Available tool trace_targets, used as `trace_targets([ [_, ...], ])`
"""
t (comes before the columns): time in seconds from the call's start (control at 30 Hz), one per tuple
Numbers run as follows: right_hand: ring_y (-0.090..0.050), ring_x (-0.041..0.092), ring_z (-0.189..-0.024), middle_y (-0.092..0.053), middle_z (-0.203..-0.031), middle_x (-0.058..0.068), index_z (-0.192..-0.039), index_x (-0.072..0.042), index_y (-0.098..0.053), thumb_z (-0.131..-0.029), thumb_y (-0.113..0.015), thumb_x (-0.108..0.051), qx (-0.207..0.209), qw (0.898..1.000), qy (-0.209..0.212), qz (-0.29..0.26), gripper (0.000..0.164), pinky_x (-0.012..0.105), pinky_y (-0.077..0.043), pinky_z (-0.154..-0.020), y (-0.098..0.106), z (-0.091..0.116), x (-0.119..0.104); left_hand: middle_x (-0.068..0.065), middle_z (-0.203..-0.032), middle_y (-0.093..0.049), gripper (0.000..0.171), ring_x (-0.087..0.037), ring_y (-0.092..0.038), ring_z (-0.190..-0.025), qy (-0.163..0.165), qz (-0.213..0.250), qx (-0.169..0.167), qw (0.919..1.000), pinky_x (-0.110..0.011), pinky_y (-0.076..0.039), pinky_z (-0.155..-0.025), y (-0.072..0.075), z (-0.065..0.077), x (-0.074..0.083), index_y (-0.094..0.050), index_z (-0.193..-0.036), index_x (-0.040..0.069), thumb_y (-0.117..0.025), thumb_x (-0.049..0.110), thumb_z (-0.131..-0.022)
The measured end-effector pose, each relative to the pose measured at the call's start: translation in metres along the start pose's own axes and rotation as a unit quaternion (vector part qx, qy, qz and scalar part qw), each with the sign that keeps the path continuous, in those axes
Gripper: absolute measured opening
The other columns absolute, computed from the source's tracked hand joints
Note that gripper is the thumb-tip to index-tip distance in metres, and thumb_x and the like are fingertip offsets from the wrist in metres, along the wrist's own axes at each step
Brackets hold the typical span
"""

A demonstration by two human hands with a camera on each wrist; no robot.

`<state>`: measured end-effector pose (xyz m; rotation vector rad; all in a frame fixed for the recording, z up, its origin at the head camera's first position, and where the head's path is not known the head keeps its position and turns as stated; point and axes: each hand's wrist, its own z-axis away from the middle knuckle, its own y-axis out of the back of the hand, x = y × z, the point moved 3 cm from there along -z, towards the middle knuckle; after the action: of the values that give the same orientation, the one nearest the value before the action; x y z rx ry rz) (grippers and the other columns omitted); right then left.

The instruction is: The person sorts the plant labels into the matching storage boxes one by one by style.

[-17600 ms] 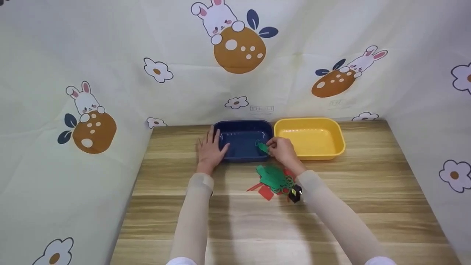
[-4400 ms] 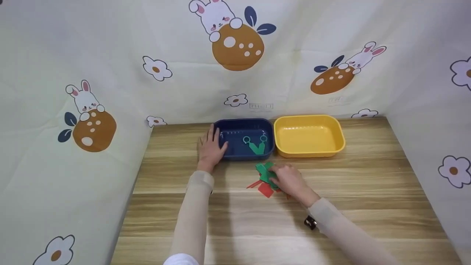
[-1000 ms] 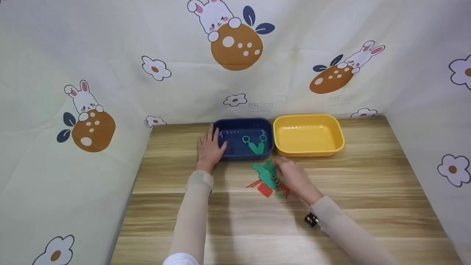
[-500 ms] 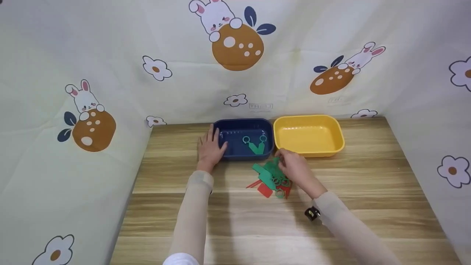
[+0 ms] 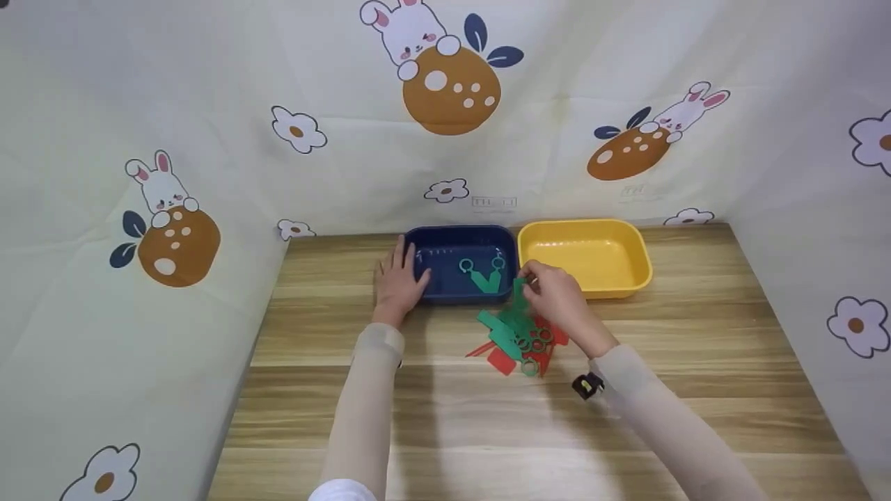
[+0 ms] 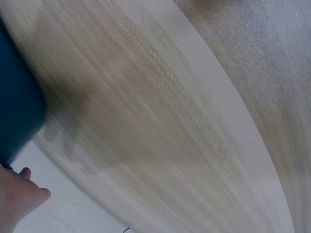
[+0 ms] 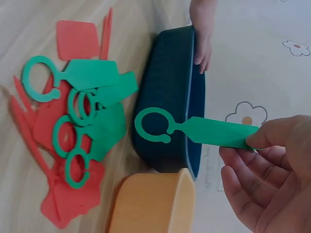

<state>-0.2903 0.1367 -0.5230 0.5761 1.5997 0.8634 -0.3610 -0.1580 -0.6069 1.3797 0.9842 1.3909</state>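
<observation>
My right hand (image 5: 558, 296) pinches a green ring tag (image 7: 218, 132) by its flat end between thumb and fingers; its open ring points away from the hand. It is raised above the pile, close to the front of the blue bin (image 5: 452, 299). My left hand (image 5: 398, 284) rests on that bin's left rim with fingers spread straight. Two green tags (image 5: 493, 281) lie inside the blue bin in a V. Below, on the table, several green tags (image 7: 92, 75) lie over red tags (image 7: 77, 39), some red ones standing edge-on as thin strips.
A yellow bin (image 5: 585, 261) stands right beside the blue one at the table's back edge, with nothing in it. The wooden table (image 5: 487, 431) is walled by a printed cloth (image 5: 348, 188) at the back and sides. A small black device (image 5: 588, 385) sits at my right wrist.
Over the last second my right hand has lifted a green tag out of the pile and moved up toward the bins, uncovering more red tags. The left hand has stayed in place.
</observation>
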Motion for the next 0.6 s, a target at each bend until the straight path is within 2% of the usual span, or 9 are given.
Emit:
trace_targets([
  [0.33, -0.069, 0.024, -0.087, -0.074, -0.099, 0.009, -0.104, -0.008, -0.068, -0.093, -0.065, -0.014, 0.027, 1.000, 0.008, -0.003, 0.013, 0.040, -0.058, -0.080, 0.008, -0.017, -0.018, -0.004, -0.170, -0.004, 0.072, -0.035, -0.019, -0.154, 0.003, -0.002, 0.002, 1.0000, -0.058, -0.014, -0.124, 0.000, -0.001, 0.000, -0.021, -0.160, 0.017, -0.042, 0.052, -0.101],
  [0.6, -0.067, 0.024, -0.086, -0.074, -0.098, 0.010, -0.104, -0.007, -0.070, -0.095, -0.065, -0.015, 0.049, 0.999, 0.013, -0.015, 0.014, 0.039, -0.058, -0.081, 0.008, -0.028, -0.023, -0.004, -0.170, -0.005, 0.072, -0.033, -0.021, -0.154, 0.005, -0.012, 0.002, 0.9999, -0.058, -0.018, -0.123, 0.000, -0.001, 0.000, -0.022, -0.160, 0.018, -0.040, 0.054, -0.101],
])
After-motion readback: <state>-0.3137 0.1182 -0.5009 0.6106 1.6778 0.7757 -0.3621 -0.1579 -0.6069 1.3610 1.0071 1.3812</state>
